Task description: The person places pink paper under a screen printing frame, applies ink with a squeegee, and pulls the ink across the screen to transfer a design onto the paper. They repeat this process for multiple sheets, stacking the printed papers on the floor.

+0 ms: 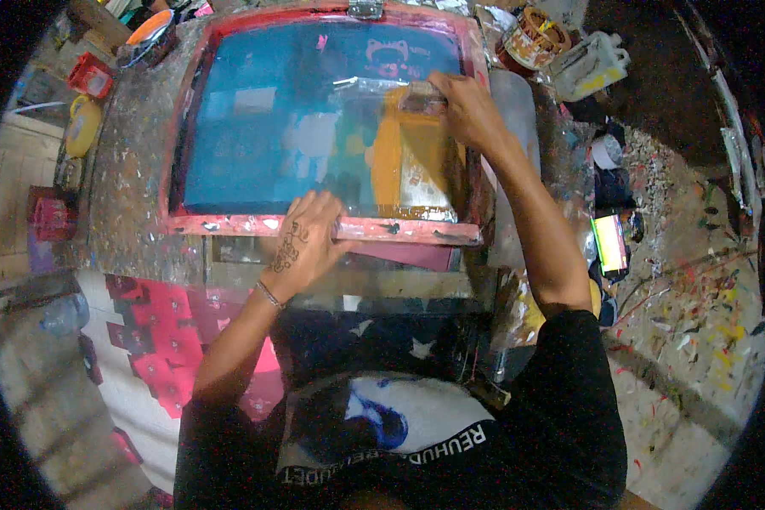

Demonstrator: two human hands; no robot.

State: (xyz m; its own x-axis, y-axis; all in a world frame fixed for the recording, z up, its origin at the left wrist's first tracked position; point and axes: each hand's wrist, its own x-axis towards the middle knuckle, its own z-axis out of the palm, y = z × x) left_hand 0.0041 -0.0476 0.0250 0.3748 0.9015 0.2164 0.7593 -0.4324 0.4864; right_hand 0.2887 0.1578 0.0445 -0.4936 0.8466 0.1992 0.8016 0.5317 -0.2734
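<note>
A screen printing frame (399,231) with reddish, paint-stained edges lies on the worktable, its mesh (238,144) coated blue. My left hand (308,234) is closed over the frame's near edge. My right hand (466,106) grips a squeegee (422,95) at the far right part of the mesh; its lower edge is partly hidden. Orange-yellow ink (388,161) is smeared from the squeegee toward the near edge, beside a paler patch (422,174). A pink sheet (404,255) pokes out beneath the frame's near side.
Paint-crusted tub (533,38) and dirty jerrycan (588,66) stand at the far right. On the left are an orange-filled bowl (151,34), a red container (91,75) and a yellow bottle (82,126). Pink printed pieces (166,340) lie at lower left. A lit phone (609,242) rests at right.
</note>
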